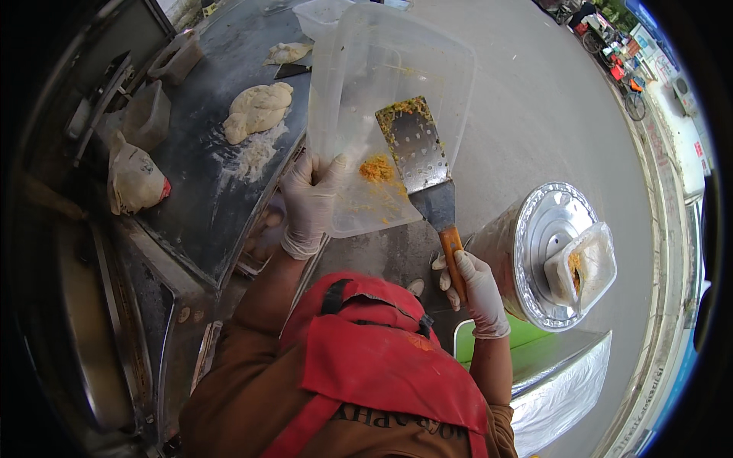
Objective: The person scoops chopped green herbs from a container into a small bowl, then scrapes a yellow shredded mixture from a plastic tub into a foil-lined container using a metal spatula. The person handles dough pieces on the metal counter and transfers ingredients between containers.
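Observation:
My gloved left hand grips the near left edge of a clear plastic tub, which is tilted so its inside shows. A small heap of orange shredded filling sits inside, with shreds smeared on its walls. In my gloved right hand is the wooden handle of a perforated metal spatula. Its blade lies over the tub's inside, with yellow-green shreds stuck along the far and side edges. Whether the blade touches the plastic I cannot tell.
On the dark worktop at left lie a dough lump, scattered flour, a tied plastic bag and plastic containers. At right, a round metal lid tops a drum and carries a tub of filling. A foil-covered box stands below it.

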The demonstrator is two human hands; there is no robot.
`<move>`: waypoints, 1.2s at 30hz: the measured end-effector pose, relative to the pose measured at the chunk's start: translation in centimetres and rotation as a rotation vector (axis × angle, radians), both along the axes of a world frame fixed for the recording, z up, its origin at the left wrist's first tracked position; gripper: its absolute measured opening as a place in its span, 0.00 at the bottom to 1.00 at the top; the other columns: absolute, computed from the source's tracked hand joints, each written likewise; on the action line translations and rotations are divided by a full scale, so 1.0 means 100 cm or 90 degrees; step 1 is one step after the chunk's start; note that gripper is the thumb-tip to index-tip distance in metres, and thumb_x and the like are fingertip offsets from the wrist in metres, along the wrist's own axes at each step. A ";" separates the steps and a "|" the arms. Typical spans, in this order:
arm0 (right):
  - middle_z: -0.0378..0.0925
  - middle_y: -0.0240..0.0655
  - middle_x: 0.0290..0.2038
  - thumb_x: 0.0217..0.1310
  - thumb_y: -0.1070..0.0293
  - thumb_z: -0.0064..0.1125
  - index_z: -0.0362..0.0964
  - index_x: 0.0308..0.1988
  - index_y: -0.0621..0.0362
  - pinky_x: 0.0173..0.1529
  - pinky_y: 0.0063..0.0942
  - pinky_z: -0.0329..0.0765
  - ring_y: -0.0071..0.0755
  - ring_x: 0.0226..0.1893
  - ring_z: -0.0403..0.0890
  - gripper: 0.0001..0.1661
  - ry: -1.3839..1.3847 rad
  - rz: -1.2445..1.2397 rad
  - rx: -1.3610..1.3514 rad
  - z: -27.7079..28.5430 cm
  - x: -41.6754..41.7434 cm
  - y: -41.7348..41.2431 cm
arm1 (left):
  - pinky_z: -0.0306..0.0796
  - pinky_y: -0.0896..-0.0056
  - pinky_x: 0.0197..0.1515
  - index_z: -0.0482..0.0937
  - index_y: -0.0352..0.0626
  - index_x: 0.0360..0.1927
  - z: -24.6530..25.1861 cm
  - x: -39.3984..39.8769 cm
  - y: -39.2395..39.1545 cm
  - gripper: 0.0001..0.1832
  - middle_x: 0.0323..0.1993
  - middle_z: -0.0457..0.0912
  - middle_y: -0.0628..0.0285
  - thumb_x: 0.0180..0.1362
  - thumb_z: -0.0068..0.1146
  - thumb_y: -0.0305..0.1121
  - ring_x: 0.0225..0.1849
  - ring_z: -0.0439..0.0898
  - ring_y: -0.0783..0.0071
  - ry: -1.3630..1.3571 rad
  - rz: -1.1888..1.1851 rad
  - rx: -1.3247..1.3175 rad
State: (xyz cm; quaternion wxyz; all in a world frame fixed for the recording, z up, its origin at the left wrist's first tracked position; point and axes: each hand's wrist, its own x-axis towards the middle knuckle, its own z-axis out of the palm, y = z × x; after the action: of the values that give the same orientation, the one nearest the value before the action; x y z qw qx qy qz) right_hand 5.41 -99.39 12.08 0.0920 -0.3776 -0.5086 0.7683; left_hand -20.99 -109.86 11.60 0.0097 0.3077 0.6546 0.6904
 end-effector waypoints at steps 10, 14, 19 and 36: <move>0.69 0.27 0.16 0.68 0.46 0.50 0.77 0.40 0.64 0.14 0.17 0.56 0.16 0.09 0.59 0.28 0.141 0.080 0.025 -0.006 -0.062 0.043 | 0.53 0.83 0.27 0.67 0.45 0.19 0.014 -0.040 -0.067 0.16 0.21 0.62 0.80 0.61 0.60 0.26 0.25 0.57 0.90 0.005 0.314 0.038; 0.68 0.26 0.16 0.69 0.48 0.50 0.76 0.38 0.63 0.13 0.17 0.56 0.16 0.09 0.61 0.26 0.066 0.023 0.125 -0.008 -0.134 0.066 | 0.59 0.82 0.33 0.72 0.44 0.24 0.017 -0.045 -0.120 0.11 0.24 0.67 0.78 0.64 0.55 0.29 0.28 0.61 0.88 -0.002 0.478 0.048; 0.65 0.24 0.16 0.69 0.51 0.52 0.75 0.34 0.61 0.12 0.19 0.56 0.16 0.08 0.61 0.22 0.012 0.058 0.146 -0.065 -0.241 0.092 | 0.64 0.79 0.37 0.76 0.41 0.27 0.027 -0.030 -0.148 0.10 0.27 0.74 0.72 0.64 0.56 0.32 0.31 0.67 0.84 -0.069 0.627 0.095; 0.72 0.33 0.19 0.68 0.45 0.47 0.72 0.33 0.61 0.17 0.26 0.69 0.25 0.13 0.72 0.27 -0.042 0.083 0.161 -0.153 -0.435 0.107 | 0.65 0.70 0.48 0.77 0.37 0.43 0.008 -0.014 -0.197 0.09 0.39 0.76 0.66 0.66 0.51 0.31 0.41 0.70 0.78 -0.113 0.557 0.145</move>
State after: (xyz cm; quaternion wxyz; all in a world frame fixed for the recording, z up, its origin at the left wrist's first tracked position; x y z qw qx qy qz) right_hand -38.12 -88.67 -3.22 0.0723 -0.3543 -0.6275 0.6896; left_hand -22.36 -129.56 12.37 -0.2602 -0.0587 0.6394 0.7211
